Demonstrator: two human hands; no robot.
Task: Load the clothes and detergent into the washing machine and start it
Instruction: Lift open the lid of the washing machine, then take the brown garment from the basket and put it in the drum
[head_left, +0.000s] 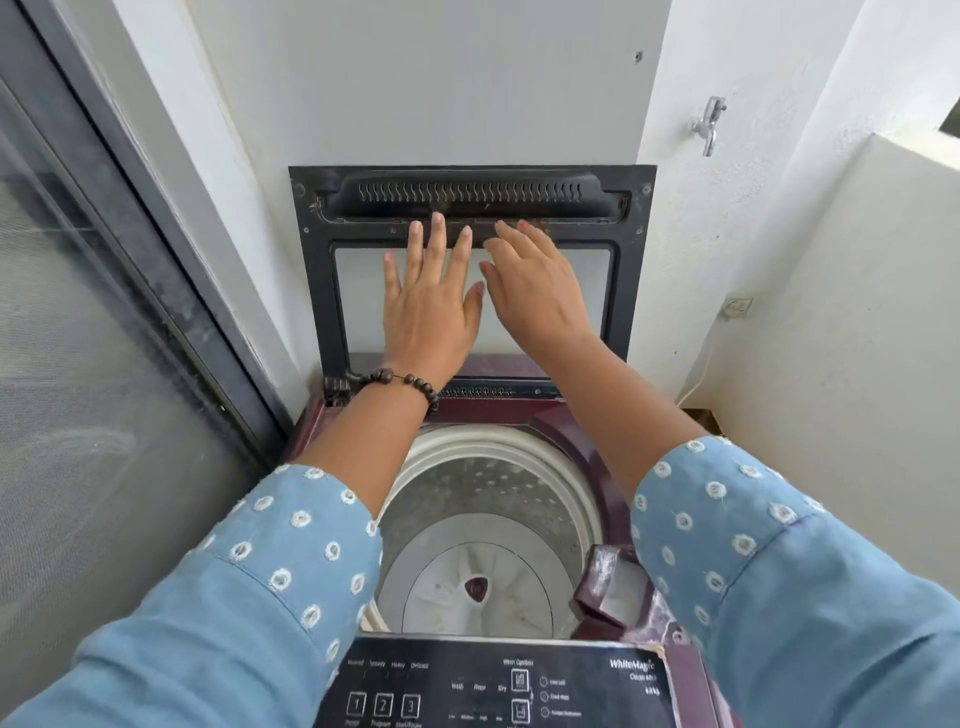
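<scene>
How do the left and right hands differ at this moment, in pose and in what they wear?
The left hand lies flat with fingers spread wide; the right hand is angled, its fingers closer together. The left wrist carries a dark bead bracelet; the right wrist is bare. Both are open against the raised lid, fingertips at its upper frame bar, holding nothing.

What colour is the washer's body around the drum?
Dark maroon washer body, seen best in the head view.
</scene>
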